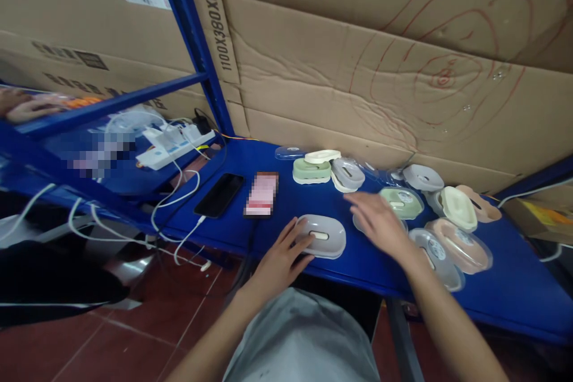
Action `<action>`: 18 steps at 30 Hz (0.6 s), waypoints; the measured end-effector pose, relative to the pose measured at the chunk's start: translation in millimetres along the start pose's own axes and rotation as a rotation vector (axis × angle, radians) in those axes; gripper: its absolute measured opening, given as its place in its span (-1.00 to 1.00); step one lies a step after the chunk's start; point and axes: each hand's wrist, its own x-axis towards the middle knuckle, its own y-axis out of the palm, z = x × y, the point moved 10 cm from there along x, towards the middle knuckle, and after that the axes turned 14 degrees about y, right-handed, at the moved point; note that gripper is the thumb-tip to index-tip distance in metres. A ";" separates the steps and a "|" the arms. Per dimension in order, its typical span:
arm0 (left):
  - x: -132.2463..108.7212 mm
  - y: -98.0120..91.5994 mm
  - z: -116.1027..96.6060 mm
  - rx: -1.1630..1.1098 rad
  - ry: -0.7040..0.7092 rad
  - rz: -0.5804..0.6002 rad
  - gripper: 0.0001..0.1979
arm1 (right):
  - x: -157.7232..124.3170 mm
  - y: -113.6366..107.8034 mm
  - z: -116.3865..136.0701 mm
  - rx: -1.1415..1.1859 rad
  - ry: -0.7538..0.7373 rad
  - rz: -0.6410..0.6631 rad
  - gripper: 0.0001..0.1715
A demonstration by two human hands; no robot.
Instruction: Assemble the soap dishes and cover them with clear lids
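Note:
My left hand [278, 261] holds the left end of a grey soap dish [332, 241] near the table's front edge, fingers over its rim and thumb at the near side. A pale bar-shaped piece lies in the dish's middle. To its right, my right hand [381, 224] reaches forward with fingers extended and nothing visible in them. It is above a lidded dish that it partly hides, so I cannot tell whether they touch. Close by are a green dish [401, 202], a grey dish with a clear lid [441, 259] and a pink lidded dish [463, 245].
Toward the back stand a green-and-cream dish stack [312, 171], another grey dish [349, 173] and clear lids [290, 153]. Two phones, one black [219, 195], lie left on the blue table [273, 158]. White cables and a power strip [174, 149] are farther left, beyond the blue frame [197, 36]. Another person's hand [33, 108] shows there.

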 end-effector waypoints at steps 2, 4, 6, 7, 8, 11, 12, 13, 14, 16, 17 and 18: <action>0.7 -1.5 -0.9 0.002 0.002 -0.009 -0.59 | 46.5 -11.8 -54.0 -0.032 0.166 -0.007 -0.46; 1.4 -3.1 -1.7 0.007 0.006 -0.015 -0.60 | 86.4 -9.5 -104.5 -0.050 0.309 0.056 -0.29; 1.5 -3.5 -1.8 0.005 0.006 -0.012 -0.59 | 114.5 -1.6 -139.1 -0.051 0.371 0.104 -0.12; 1.4 -3.2 -1.7 0.001 0.007 -0.009 -0.59 | 123.9 4.0 -150.3 -0.046 0.381 0.124 -0.06; 1.2 -2.8 -1.7 -0.003 0.009 -0.006 -0.59 | 130.4 10.3 -158.4 -0.037 0.386 0.147 -0.02; 0.5 -1.7 -1.6 -0.011 0.017 -0.002 -0.60 | 138.3 25.5 -167.4 -0.001 0.375 0.188 -0.06; 0.4 -1.5 -1.5 -0.013 0.017 -0.001 -0.60 | 138.9 27.3 -167.0 0.010 0.368 0.190 -0.10; 0.5 -1.6 -1.3 -0.014 0.015 -0.002 -0.60 | 139.0 26.8 -165.5 0.019 0.360 0.184 -0.14; 0.6 -1.6 -1.1 -0.019 0.011 -0.002 -0.60 | 138.6 24.2 -163.0 0.024 0.354 0.173 -0.17; 1.1 -1.9 -0.7 -0.037 -0.002 -0.003 -0.58 | 134.5 13.8 -153.5 0.027 0.342 0.141 -0.20; 1.2 -2.0 -0.1 -0.051 -0.015 -0.004 -0.55 | 129.9 7.1 -145.9 0.027 0.337 0.125 -0.23; 0.9 -2.2 1.2 -0.068 -0.037 -0.007 -0.50 | 122.9 -0.3 -135.0 0.026 0.322 0.105 -0.25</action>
